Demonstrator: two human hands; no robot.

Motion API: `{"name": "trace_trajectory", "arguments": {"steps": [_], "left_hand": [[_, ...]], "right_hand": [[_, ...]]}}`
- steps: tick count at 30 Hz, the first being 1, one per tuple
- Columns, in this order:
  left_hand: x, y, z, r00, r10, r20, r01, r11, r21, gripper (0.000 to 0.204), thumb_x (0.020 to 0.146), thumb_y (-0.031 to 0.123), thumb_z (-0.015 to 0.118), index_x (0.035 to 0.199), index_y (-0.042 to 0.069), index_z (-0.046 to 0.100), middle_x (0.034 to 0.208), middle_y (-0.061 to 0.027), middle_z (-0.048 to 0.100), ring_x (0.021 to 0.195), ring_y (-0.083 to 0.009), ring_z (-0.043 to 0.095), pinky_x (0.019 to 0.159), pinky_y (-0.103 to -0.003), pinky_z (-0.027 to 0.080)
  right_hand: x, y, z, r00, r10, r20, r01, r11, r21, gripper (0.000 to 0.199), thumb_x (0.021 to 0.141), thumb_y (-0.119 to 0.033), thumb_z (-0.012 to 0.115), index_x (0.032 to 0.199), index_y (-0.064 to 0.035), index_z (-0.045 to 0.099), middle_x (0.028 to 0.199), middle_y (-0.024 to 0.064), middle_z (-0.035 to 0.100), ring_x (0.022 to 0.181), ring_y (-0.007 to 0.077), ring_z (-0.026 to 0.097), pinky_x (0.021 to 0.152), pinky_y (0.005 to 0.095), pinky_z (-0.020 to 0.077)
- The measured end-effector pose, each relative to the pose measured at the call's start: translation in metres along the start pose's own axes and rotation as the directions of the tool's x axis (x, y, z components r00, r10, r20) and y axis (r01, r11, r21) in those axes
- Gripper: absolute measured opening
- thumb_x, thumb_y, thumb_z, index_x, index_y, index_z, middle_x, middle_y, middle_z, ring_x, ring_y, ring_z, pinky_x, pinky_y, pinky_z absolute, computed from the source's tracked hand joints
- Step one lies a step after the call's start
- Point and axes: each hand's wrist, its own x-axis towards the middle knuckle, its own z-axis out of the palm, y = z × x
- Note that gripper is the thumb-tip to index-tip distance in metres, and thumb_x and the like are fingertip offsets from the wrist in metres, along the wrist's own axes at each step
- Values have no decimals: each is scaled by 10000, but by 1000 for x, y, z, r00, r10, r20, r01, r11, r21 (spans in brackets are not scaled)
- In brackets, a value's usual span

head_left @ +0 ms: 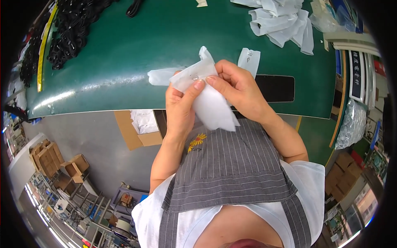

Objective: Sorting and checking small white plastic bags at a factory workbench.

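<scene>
Between my two hands is a thin white bag [213, 108], its lower part hanging down in front of my apron. My left hand [180, 105] pinches one side of its upper edge with the thumb on top. The thumb and fingers of my right hand [242, 91] grip the other side of that edge. Whether anything lies inside the bag I cannot tell. Just past my left hand, a flat white bag [160, 77] lies on the green table [111, 53]. Another white bag [249, 60] with dark marks rests beyond my right hand, near a black flat rectangular panel [281, 89].
Coiled black cables [72, 31] are heaped at the table's far left, beside a yellow strip [46, 45]. A pile of white bags [283, 22] covers the far right. Below the table edge stands an open cardboard box [126, 130] holding white pieces. One black cable [133, 8] lies apart.
</scene>
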Motion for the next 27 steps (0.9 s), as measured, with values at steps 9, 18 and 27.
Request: {"name": "trace_trajectory", "arguments": {"steps": [9,18,27], "left_hand": [[21,20,-24,997,81,15,-81,997,19,269,900,198,573,1069,-8,542,897,-97,620,817,-170,606,746,-286,500],[69,-17,19,961,-192,200,101,914,393,241,907,213,591,1060,30,620,1006,-39,632,836,-87,586,745,-241,477],[78,-34,28,992,-78,95,54,972,227,226,908,208,597,990,8,664,943,-14,628,781,-57,557,664,-214,454]], "right_hand": [[-26,24,-64,847,-40,-530,-167,927,-337,240,894,-242,585,982,-19,565,709,66,606,629,157,578,591,297,454],[14,38,-58,862,-164,-479,-5,943,-333,450,837,-66,598,1254,-43,433,852,67,613,733,175,598,689,311,473],[20,25,-64,910,-199,-363,143,974,-174,433,852,-27,581,1262,-55,444,856,39,583,743,104,562,671,242,463]]}}
